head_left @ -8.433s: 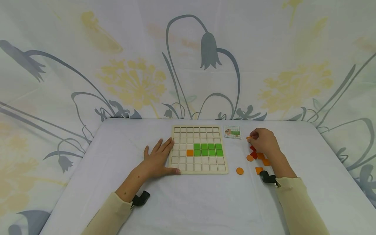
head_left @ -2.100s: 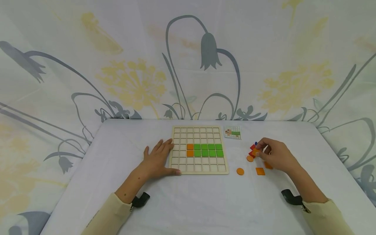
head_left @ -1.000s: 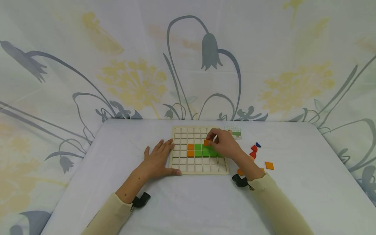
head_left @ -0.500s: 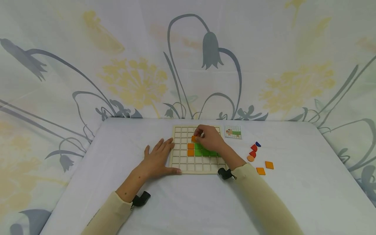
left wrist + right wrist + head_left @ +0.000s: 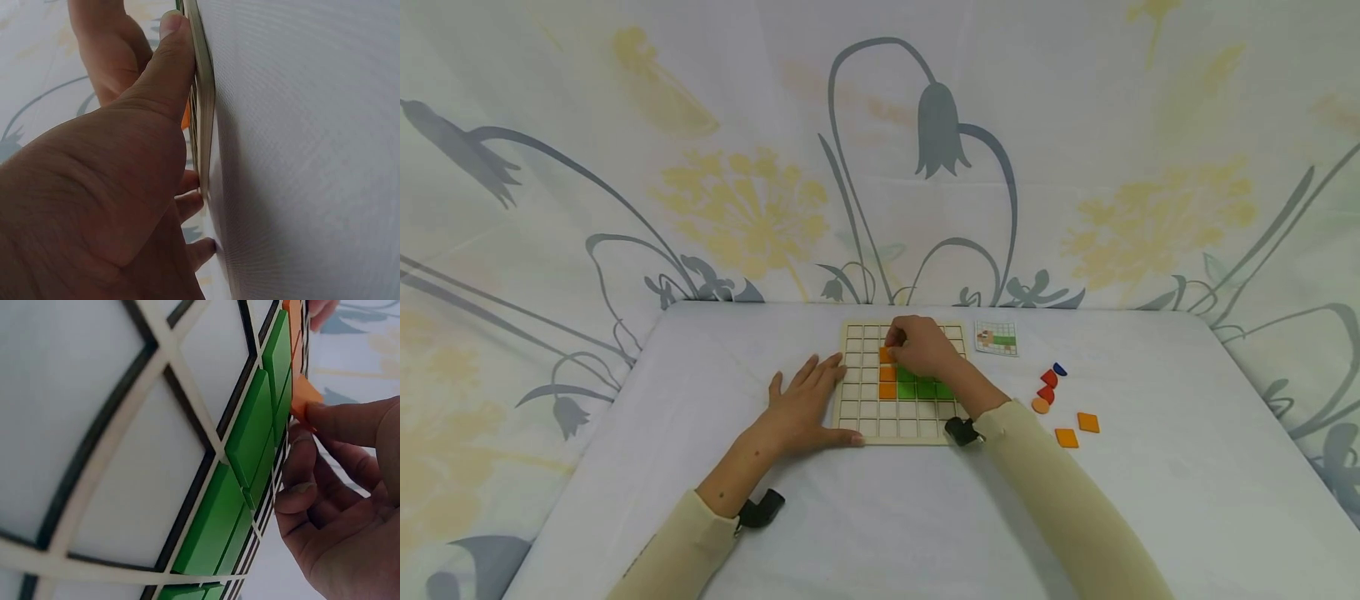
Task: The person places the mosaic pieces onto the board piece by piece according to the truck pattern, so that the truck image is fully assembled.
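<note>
A wooden grid board (image 5: 865,430) lies on the white cloth, with green square tiles (image 5: 907,389) in two rows and two orange tiles (image 5: 887,390) set left of them. My right hand (image 5: 925,346) pinches an orange square tile (image 5: 304,398) between thumb and fingers, tilted at the cell just above those two. My left hand (image 5: 805,410) lies with spread, straight fingers at the board's left side. Its thumb (image 5: 172,56) rests along the near edge, and its fingertips touch the left edge.
A small picture card (image 5: 996,338) lies right of the board. Further right are two loose orange squares (image 5: 1087,422), two red pieces (image 5: 1047,392), a blue piece (image 5: 1059,368) and an orange disc (image 5: 1040,405). A patterned cloth hangs behind the table.
My right hand has carried an orange tile from the loose pieces leftward onto the board. Earlier, a second orange tile joined the first beside the green ones. My left hand stays put.
</note>
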{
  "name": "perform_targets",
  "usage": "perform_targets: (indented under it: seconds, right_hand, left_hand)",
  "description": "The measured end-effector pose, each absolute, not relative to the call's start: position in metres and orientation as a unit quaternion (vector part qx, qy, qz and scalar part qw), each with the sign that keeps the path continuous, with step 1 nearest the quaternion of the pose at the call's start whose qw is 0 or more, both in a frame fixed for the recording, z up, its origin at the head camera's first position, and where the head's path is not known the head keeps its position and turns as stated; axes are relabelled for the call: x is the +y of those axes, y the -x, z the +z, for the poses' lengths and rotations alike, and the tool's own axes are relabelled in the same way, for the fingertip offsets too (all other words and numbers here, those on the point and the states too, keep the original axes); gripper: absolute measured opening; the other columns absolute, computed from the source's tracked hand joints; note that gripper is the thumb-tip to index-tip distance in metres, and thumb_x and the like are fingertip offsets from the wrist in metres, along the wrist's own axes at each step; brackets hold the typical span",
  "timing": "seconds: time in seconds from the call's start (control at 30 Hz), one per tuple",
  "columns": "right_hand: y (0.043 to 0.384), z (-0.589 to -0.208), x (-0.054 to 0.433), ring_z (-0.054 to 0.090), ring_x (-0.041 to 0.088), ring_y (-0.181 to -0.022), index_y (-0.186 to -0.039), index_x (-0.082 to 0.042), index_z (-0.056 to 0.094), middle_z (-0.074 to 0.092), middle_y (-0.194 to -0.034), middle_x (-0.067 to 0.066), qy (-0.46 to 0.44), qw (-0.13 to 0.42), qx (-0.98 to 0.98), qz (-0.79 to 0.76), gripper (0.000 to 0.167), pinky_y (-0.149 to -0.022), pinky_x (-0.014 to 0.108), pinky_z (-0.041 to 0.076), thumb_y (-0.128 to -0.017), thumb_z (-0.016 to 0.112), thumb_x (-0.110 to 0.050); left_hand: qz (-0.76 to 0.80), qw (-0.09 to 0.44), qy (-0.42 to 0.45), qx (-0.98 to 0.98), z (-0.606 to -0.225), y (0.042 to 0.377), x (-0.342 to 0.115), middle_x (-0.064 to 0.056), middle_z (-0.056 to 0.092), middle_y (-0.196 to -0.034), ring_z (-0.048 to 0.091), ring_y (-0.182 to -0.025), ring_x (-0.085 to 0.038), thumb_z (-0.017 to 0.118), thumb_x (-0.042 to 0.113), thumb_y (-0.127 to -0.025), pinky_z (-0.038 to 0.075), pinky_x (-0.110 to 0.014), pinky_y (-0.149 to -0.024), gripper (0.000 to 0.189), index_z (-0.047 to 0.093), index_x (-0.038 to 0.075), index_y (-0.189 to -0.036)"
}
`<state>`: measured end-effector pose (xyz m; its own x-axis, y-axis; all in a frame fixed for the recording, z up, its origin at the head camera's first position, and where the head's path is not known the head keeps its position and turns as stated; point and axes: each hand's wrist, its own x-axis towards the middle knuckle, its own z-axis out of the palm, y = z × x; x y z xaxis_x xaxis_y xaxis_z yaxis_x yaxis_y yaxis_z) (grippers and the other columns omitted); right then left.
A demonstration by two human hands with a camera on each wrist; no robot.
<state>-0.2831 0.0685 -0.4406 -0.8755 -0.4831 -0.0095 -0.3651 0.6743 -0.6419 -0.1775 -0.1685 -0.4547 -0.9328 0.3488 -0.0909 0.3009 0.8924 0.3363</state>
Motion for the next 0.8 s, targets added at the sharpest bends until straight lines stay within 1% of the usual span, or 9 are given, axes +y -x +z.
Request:
perform_targets:
  seconds: [0.1, 0.17, 0.37, 0.47, 0.67, 0.8]
  right_hand:
    - [0.283, -0.441, 0.068, 0.063, 0.022, -0.083, -0.1, -0.006, 0.074, 0.072, -0.095, 0.006, 0.239, 0.087, 0.917, -0.308, 0.006, -0.08, 0.04, 0.054, -0.101, 0.069, -0.009]
    - [0.283, -0.441, 0.068, 0.064, 0.022, -0.084, -0.1, -0.006, 0.076, 0.073, -0.097, 0.007, 0.242, 0.085, 0.92, -0.297, 0.006, -0.081, 0.041, 0.055, -0.101, 0.07, -0.009]
    - [0.279, -0.438, 0.07, 0.07, 0.025, -0.094, -0.11, -0.003, 0.079, 0.075, -0.105, 0.009, 0.247, 0.089, 0.92, -0.29, 0.016, -0.086, 0.04, 0.058, -0.103, 0.065, -0.007]
    - [0.274, -0.435, 0.075, 0.068, 0.026, -0.097, -0.115, -0.001, 0.078, 0.073, -0.108, 0.011, 0.247, 0.089, 0.918, -0.296, 0.02, -0.087, 0.041, 0.057, -0.103, 0.062, -0.006]
    - [0.258, -0.427, 0.105, 0.065, 0.025, -0.091, -0.112, -0.002, 0.076, 0.07, -0.106, 0.011, 0.247, 0.068, 0.914, -0.315, 0.016, -0.084, 0.044, 0.057, -0.103, 0.064, -0.007]
    - [0.248, -0.423, 0.132, 0.063, 0.023, -0.086, -0.11, -0.002, 0.075, 0.071, -0.103, 0.009, 0.24, 0.043, 0.92, -0.308, 0.014, -0.081, 0.042, 0.055, -0.102, 0.065, -0.008]
  left_hand:
    - [0.159, 0.076, -0.167, 0.97, -0.455, 0.178, -0.169, -0.004, 0.022, -0.177, 0.016, -0.163, -0.037, 0.084, 0.071, -0.078, 0.013, -0.084, -0.116, 0.115, 0.036, 0.012, -0.165]
    - [0.156, 0.078, -0.167, 0.97, -0.455, 0.178, -0.169, -0.004, 0.021, -0.177, 0.016, -0.163, -0.037, 0.083, 0.072, -0.078, 0.013, -0.084, -0.116, 0.116, 0.036, 0.012, -0.165]
    - [0.153, 0.078, -0.164, 0.971, -0.457, 0.178, -0.17, -0.003, 0.02, -0.177, 0.015, -0.163, -0.036, 0.083, 0.073, -0.078, 0.012, -0.083, -0.116, 0.116, 0.035, 0.013, -0.166]
    - [0.152, 0.077, -0.163, 0.972, -0.458, 0.179, -0.17, -0.003, 0.021, -0.177, 0.015, -0.163, -0.036, 0.083, 0.073, -0.078, 0.012, -0.083, -0.117, 0.116, 0.036, 0.013, -0.166]
    - [0.154, 0.074, -0.164, 0.971, -0.458, 0.179, -0.168, -0.004, 0.021, -0.177, 0.015, -0.163, -0.036, 0.083, 0.072, -0.078, 0.012, -0.083, -0.117, 0.116, 0.036, 0.013, -0.165]
    - [0.152, 0.074, -0.161, 0.972, -0.457, 0.179, -0.168, -0.003, 0.021, -0.177, 0.015, -0.163, -0.036, 0.084, 0.071, -0.078, 0.012, -0.082, -0.117, 0.116, 0.036, 0.013, -0.165]
